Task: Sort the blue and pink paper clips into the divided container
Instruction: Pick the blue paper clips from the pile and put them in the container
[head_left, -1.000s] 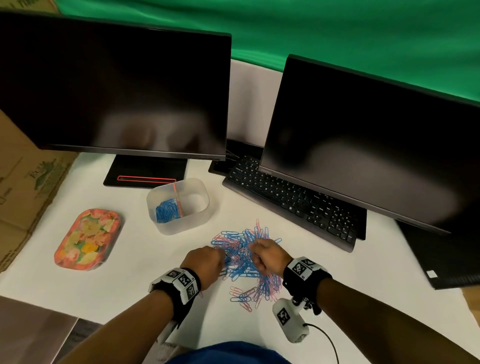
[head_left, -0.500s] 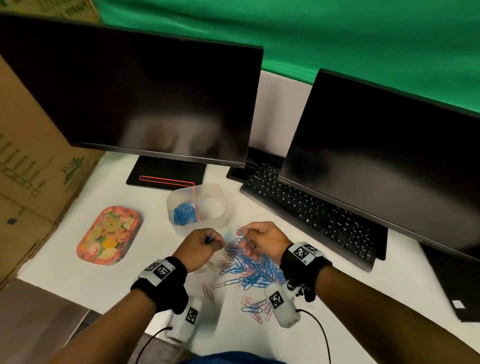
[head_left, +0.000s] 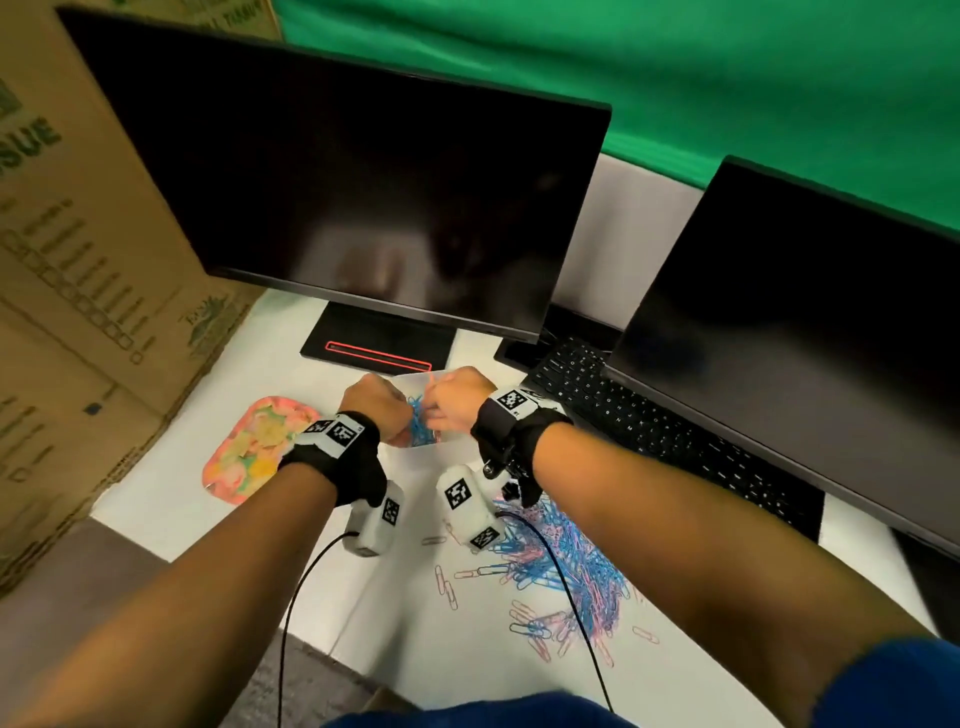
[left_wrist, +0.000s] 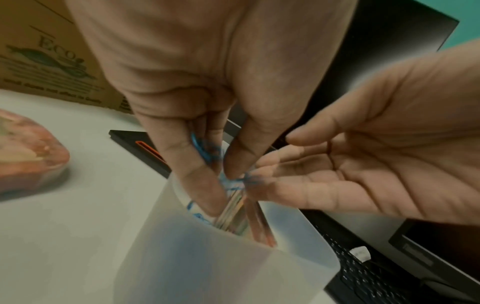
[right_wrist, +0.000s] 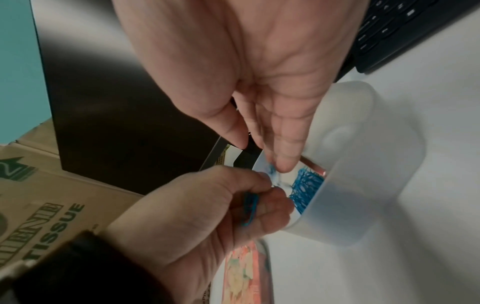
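Blue clips (right_wrist: 305, 190) against container wall (right_wrist: 337, 197)

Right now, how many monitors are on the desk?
2: one monitor at the left behind the divided container, the second monitor at the right over the keyboard. None seems hidden.

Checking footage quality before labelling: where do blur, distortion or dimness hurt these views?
Head view: wide-angle bending of the monitors, sharp otherwise. Left wrist view: dim, falling blue clips smeared by motion. Right wrist view: dim, clips in the container readable, fingertips soft.

Green backdrop (head_left: 675, 78) behind white desk (head_left: 171, 499)
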